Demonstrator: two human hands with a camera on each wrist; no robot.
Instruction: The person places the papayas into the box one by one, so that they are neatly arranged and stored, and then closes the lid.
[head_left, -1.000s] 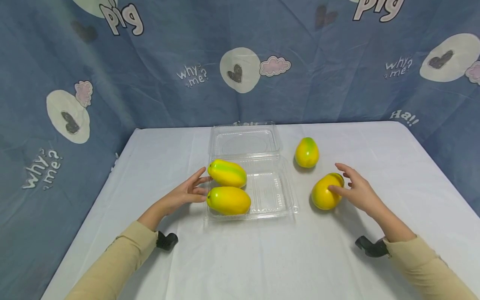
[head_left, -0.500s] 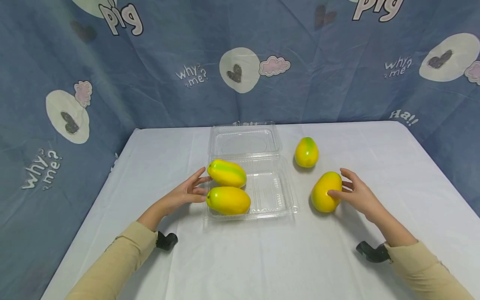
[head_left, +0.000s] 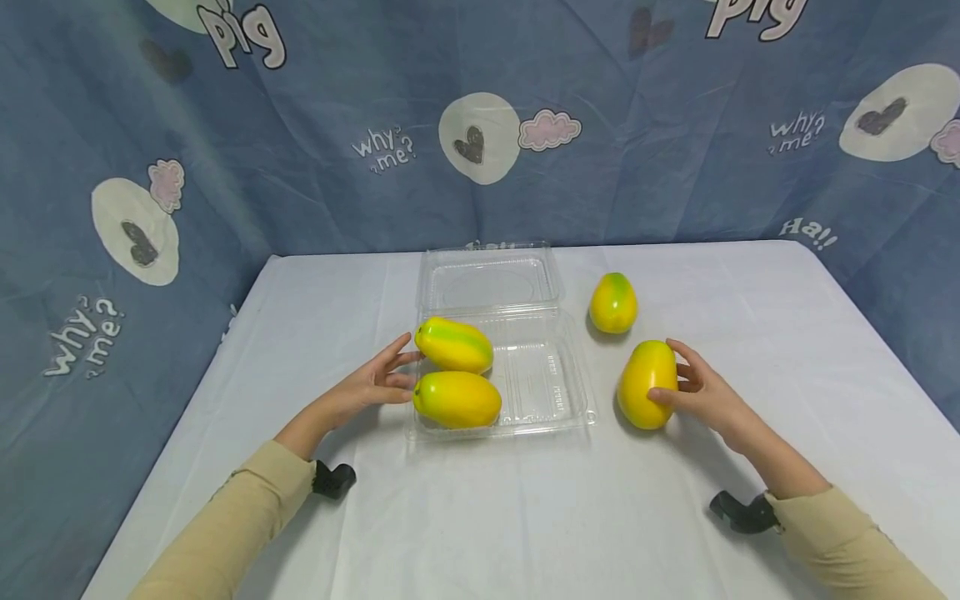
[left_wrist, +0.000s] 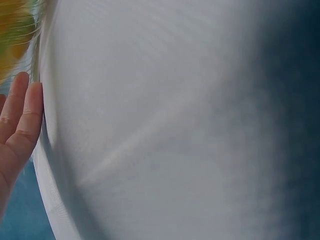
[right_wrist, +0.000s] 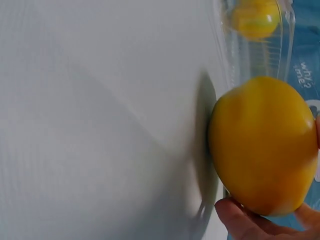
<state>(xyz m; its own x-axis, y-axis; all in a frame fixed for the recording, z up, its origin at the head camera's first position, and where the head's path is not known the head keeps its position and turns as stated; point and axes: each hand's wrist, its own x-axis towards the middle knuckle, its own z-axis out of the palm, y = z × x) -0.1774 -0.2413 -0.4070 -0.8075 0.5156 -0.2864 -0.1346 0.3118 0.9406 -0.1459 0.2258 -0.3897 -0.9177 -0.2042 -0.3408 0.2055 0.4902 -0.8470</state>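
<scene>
In the head view, my right hand (head_left: 708, 396) holds a yellow-green papaya (head_left: 645, 387) on the table, right of a clear plastic clamshell box (head_left: 540, 421). Its thumb lies on the near side and its fingers reach round the far right side. Close up, the right wrist view shows this papaya (right_wrist: 262, 145) with fingertips (right_wrist: 235, 217) against it. My left hand (head_left: 367, 383) stays at the box's left edge, fingers loosely extended. Two papayas, a back one (head_left: 453, 346) and a front one (head_left: 457, 400), lie side by side in the box's left half.
One more papaya (head_left: 613, 304) stands on the white tablecloth (head_left: 480, 517) behind the held one. The box's lid (head_left: 487, 283) lies folded back toward the rear edge. A blue printed curtain (head_left: 315, 200) hangs behind and at the sides.
The papaya at my right hand has turned lengthwise and shifted slightly left and nearer. My right fingers have moved in round it. The left hand and the boxed papayas have stayed put.
</scene>
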